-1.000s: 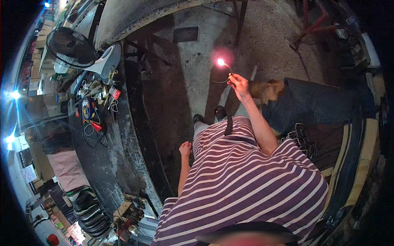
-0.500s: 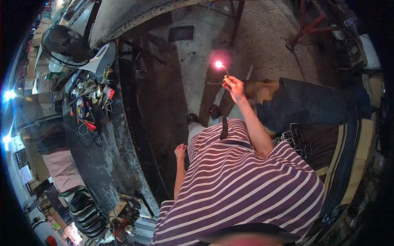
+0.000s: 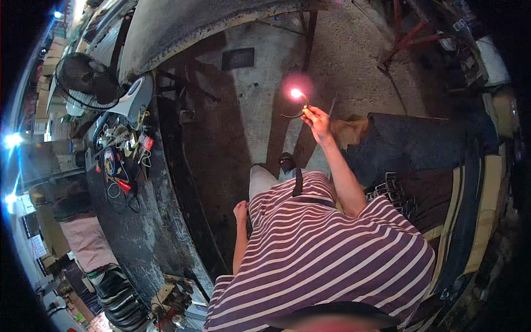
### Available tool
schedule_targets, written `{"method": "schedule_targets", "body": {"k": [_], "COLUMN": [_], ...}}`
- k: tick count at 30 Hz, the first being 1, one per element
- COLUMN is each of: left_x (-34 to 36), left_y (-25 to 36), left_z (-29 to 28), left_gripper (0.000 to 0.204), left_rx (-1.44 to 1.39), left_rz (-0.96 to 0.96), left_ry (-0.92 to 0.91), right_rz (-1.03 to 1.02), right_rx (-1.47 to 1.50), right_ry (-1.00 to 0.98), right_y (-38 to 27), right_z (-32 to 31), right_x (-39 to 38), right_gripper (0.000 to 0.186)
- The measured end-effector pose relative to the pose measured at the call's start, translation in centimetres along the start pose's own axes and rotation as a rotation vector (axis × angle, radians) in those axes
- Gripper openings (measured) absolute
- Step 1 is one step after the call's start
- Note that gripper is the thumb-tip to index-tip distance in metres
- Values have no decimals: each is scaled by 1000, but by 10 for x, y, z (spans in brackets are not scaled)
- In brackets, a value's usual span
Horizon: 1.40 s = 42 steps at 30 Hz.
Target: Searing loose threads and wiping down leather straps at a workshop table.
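My right hand [image 3: 316, 119] is raised in front of me over the floor, thumb and fingers pinched on a thin curved cord [image 3: 291, 117]. One end of the cord curls away to the left of the fingers. The other bends upward to a bright pink-white glow [image 3: 296, 93], too bright to make out what gives it. My left hand [image 3: 241, 211] hangs low beside my left hip, fingers curled in. Nothing shows in it. One dark shoe [image 3: 287, 162] is visible below the raised hand.
A worn dark workbench [image 3: 133, 221] runs along my left, with a tangle of cables and tools [image 3: 119, 160] and a fan [image 3: 87, 82] at its far end. On the right lie dark cloth [image 3: 420, 135] and metal frames [image 3: 391, 188]. Red metal legs [image 3: 402, 41] stand farther off.
The surroundings have shifted slightly in view, and one shoe is now out of sight. My right hand, still pinching the cord, sits a touch lower. The glow stays lit.
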State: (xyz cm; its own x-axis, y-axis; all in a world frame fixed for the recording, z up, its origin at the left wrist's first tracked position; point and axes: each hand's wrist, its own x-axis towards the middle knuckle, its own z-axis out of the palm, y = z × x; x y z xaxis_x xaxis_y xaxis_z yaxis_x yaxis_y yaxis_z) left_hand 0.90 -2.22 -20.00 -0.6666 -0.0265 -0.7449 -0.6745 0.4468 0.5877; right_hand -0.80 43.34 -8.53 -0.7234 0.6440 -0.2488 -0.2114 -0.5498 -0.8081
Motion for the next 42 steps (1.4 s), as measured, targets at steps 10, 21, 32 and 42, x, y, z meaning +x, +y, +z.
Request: {"method": "schedule_targets", "body": {"k": [10, 21, 32, 42], "left_x": [35, 175, 227, 220], "left_y": [56, 189, 457, 555], "left_z": [26, 107, 285, 418], "left_gripper": [21, 26, 29, 34], "left_rx": [-131, 293, 540, 721], "left_rz": [38, 236, 447, 603], "left_ry": [-116, -200, -573, -806], "right_rz": [-90, -227, -385, -468], "right_rx": [27, 26, -71, -399], "right_ry": [76, 281, 426, 517], "right_y": [-42, -117, -227, -277], "right_z": [-9, -34, -58, -121], "right_x": [36, 130, 247, 329], "right_gripper": [13, 13, 14, 18]}}
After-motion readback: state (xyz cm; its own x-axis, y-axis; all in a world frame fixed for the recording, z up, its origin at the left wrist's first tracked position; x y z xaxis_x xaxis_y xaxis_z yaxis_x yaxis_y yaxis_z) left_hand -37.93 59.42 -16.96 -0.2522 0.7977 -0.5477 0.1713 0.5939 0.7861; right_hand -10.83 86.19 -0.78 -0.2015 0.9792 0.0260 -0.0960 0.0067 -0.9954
